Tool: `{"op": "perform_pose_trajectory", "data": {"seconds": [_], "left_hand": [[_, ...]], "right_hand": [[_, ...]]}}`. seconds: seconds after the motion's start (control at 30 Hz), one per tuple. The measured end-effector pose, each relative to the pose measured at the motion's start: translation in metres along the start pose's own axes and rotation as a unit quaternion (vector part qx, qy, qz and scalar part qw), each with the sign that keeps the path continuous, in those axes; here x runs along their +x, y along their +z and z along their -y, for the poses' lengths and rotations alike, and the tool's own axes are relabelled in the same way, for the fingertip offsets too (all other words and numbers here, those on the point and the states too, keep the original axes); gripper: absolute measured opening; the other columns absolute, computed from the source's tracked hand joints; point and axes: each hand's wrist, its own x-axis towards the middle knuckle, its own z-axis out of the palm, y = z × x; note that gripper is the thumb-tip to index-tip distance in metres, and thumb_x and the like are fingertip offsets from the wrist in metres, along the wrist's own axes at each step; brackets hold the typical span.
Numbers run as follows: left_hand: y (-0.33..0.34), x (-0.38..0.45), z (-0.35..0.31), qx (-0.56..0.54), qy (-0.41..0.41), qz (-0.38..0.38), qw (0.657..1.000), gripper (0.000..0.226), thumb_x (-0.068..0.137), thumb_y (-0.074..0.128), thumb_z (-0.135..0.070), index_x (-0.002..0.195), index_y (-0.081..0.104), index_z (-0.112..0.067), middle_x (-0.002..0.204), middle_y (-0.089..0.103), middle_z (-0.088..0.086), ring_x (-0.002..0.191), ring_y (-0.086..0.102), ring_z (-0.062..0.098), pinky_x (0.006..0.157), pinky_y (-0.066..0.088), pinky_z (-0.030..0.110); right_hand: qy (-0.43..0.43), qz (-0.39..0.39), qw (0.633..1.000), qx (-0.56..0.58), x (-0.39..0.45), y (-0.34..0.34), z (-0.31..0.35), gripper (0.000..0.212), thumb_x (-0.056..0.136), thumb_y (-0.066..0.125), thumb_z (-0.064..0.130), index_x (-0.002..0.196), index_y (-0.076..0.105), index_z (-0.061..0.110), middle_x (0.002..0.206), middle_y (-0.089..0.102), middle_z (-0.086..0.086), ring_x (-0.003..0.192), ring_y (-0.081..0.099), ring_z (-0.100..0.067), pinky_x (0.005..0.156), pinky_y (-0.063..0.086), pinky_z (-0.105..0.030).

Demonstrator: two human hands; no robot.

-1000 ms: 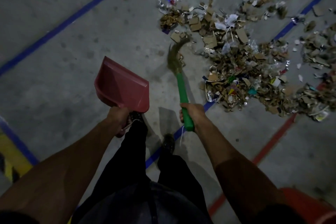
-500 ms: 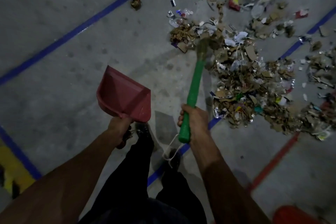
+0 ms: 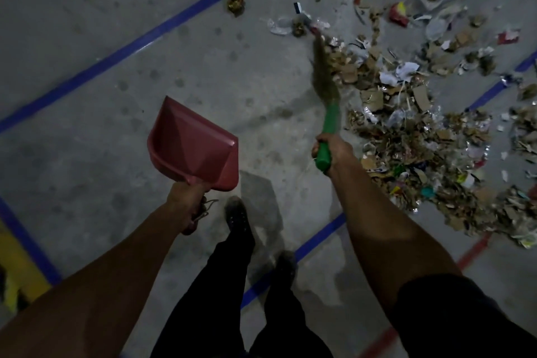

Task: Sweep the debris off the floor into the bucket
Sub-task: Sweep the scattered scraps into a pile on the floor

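**Broom at the pile's edge, dustpan waiting**

The debris (image 3: 430, 131), torn cardboard, paper scraps and bits of wrapper, lies in a broad heap across the concrete floor (image 3: 87, 23) from about one to three o'clock, with loose strays at twelve. A small brown clump (image 3: 236, 4) sits apart at eleven, beyond a blue floor line (image 3: 139, 41).

The broom (image 3: 327, 87) reaches into the heap's left margin, its bristles blurred and angled toward twelve. That placement looks chosen to gather the outlying scraps inward, so the heap tightens before scooping. The right hand (image 3: 331, 152) is wrapped closed around the green handle near its end, a low grip that suits short, wrist-driven strokes.

The left hand (image 3: 186, 197) is clenched around the handle of the red dustpan (image 3: 193, 147), which is held off the floor at about nine o'clock from the broom, mouth tipped away and empty. It seems parked clear of the stroke until there is a heap worth collecting.

The person's dark trousers and shoes stand at six. A red line (image 3: 473, 250) crosses at four. No bucket is visible, so the tipping step is some way off.
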Motion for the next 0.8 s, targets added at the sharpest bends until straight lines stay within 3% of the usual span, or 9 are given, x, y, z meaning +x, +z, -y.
{"op": "perform_pose_trajectory", "data": {"seconds": [0.13, 0.27, 0.33, 0.5, 0.67, 0.8], "left_hand": [[-0.013, 0.006, -0.012, -0.018, 0.001, 0.001, 1.0, 0.021, 0.088, 0.064, -0.013, 0.071, 0.055, -0.004, 0.061, 0.052, 0.013, 0.044, 0.045, 0.023, 0.036, 0.042, 0.021], [-0.027, 0.005, -0.027, -0.045, 0.001, 0.002, 0.999, 0.02, 0.089, 0.062, -0.01, 0.071, 0.055, -0.006, 0.061, 0.052, 0.012, 0.036, 0.046, 0.016, 0.032, 0.038, 0.018], [-0.034, 0.005, -0.036, -0.054, 0.004, -0.002, 0.999, 0.02, 0.089, 0.061, -0.01, 0.07, 0.055, -0.005, 0.061, 0.052, 0.011, 0.044, 0.047, 0.019, 0.035, 0.04, 0.02], [-0.053, 0.004, -0.055, -0.087, 0.007, -0.002, 0.996, 0.021, 0.09, 0.06, -0.013, 0.071, 0.056, -0.004, 0.064, 0.052, 0.011, 0.049, 0.046, 0.023, 0.032, 0.039, 0.018], [-0.072, 0.001, -0.08, -0.11, 0.023, -0.008, 0.994, 0.024, 0.09, 0.059, -0.015, 0.069, 0.055, -0.005, 0.061, 0.052, 0.009, 0.031, 0.046, 0.014, 0.033, 0.038, 0.017], [-0.081, 0.0, -0.105, -0.147, 0.018, -0.008, 0.989, 0.023, 0.09, 0.057, -0.014, 0.069, 0.054, -0.005, 0.051, 0.052, 0.006, 0.03, 0.046, 0.013, 0.035, 0.037, 0.016]], "right_hand": [[-0.011, -0.02, 1.0, 0.018, -0.026, 0.001, -0.003, 0.008, 0.088, 0.057, -0.003, 0.087, 0.053, 0.004, 0.061, 0.052, -0.007, 0.041, 0.047, -0.014, 0.036, 0.042, -0.021], [-0.015, 0.036, 0.999, -0.027, -0.075, 0.017, -0.04, 0.004, 0.087, 0.062, -0.001, 0.089, 0.059, 0.001, 0.061, 0.054, -0.009, 0.041, 0.049, -0.015, 0.037, 0.044, -0.022], [-0.005, 0.064, 0.997, -0.047, -0.079, 0.03, -0.045, 0.003, 0.087, 0.063, 0.0, 0.088, 0.06, -0.001, 0.062, 0.054, -0.011, 0.043, 0.048, -0.017, 0.038, 0.043, -0.023], [0.026, 0.045, 0.998, -0.02, -0.048, 0.047, -0.013, 0.011, 0.088, 0.058, -0.004, 0.079, 0.054, 0.001, 0.06, 0.051, -0.011, 0.04, 0.046, -0.016, 0.034, 0.039, -0.019], [-0.017, -0.024, 0.999, 0.039, -0.038, 0.046, 0.023, 0.017, 0.087, 0.053, -0.007, 0.074, 0.048, 0.003, 0.055, 0.047, -0.01, 0.029, 0.043, -0.013, 0.032, 0.038, -0.018], [-0.043, 0.01, 0.999, 0.001, -0.066, 0.061, 0.031, 0.011, 0.087, 0.058, -0.004, 0.078, 0.053, 0.001, 0.054, 0.049, -0.01, 0.034, 0.045, -0.015, 0.035, 0.04, -0.02]]}}
